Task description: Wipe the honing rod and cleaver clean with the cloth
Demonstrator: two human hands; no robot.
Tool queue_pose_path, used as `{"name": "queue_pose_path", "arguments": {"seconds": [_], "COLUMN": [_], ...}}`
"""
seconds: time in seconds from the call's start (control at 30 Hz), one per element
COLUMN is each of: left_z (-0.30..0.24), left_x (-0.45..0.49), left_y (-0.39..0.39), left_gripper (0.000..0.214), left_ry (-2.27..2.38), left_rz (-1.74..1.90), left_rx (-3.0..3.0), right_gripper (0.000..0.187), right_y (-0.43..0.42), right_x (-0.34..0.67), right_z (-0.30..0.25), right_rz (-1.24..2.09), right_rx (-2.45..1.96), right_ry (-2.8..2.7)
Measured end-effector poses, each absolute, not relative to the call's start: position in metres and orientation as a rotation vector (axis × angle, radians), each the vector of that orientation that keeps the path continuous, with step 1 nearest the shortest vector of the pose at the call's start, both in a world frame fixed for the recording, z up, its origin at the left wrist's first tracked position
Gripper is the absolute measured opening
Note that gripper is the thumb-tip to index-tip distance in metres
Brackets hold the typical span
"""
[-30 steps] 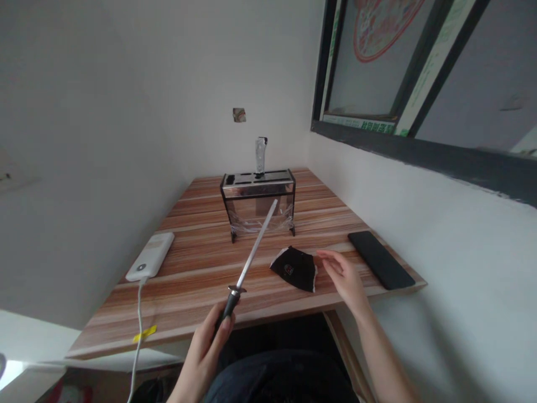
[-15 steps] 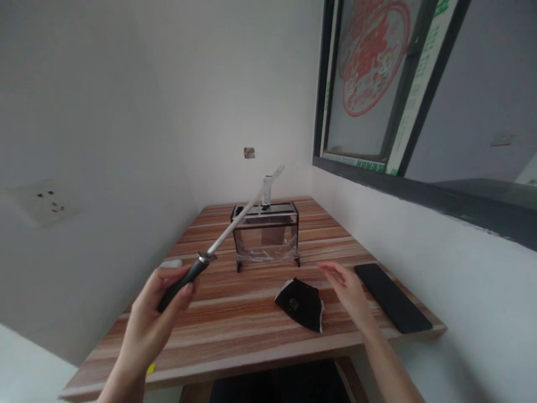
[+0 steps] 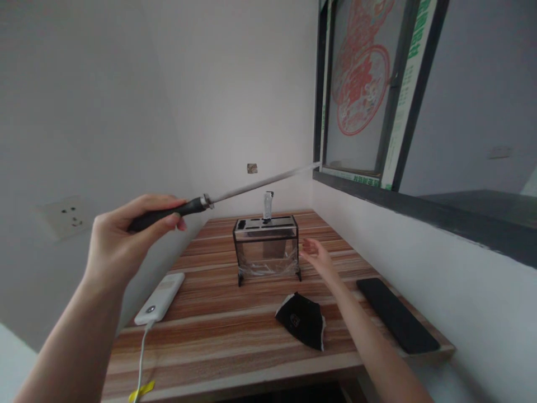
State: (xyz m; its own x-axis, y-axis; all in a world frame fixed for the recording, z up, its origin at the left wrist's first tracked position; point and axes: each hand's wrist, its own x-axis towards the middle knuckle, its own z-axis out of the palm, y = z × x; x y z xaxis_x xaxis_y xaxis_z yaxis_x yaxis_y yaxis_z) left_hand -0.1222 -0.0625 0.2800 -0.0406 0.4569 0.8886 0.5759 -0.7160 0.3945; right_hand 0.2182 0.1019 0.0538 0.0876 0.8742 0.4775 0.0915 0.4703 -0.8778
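Note:
My left hand (image 3: 126, 238) is closed round the black handle of a honing steel (image 3: 260, 182). The long grey rod points right and slightly up, above the knife block, its outer part smeared by motion. The knife block (image 3: 266, 260) has clear walls, a black frame and a slotted top, with clear wrap about its lower part. A small clear upright piece (image 3: 268, 206) stands on or in that top. My right hand (image 3: 316, 257) is beside the block's right edge, fingers loosely bent and holding nothing; whether the fingertips touch the block I cannot tell.
In front lies a folded black cloth piece (image 3: 302, 320) with pale edges. A black phone-like slab (image 3: 396, 313) is at the right edge of the wooden table (image 3: 218, 352). At left are a white power bank (image 3: 161, 299) with a cable and yellow tape (image 3: 142, 390). Walls enclose the table.
My left hand has moved left and up, swinging the honing steel flatter toward the right. My right hand has reached forward to the knife block's side. The view has shifted, showing the whole power bank.

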Motion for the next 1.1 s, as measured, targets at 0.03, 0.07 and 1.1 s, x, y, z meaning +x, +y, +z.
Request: {"name": "queue_pose_path", "arguments": {"seconds": [0.03, 0.07, 1.1], "left_z": [0.289, 0.299, 0.447], "left_x": [-0.120, -0.119, -0.047], "left_y": [-0.062, -0.061, 0.081], "left_gripper": [0.026, 0.027, 0.029], "left_ry": [-1.099, -1.075, -1.074], "left_rz": [-1.831, -1.766, -1.553], "left_rx": [-2.134, -2.159, -2.412], "right_gripper": [0.056, 0.059, 0.050], "right_y": [0.106, 0.110, 0.134], "right_x": [0.218, 0.217, 0.194], "right_z": [0.052, 0.049, 0.032], "right_rz": [0.742, 0.758, 0.921], "right_rx": [-0.930, -0.925, -0.659], "right_ry": [-1.383, -1.395, -1.279]}}
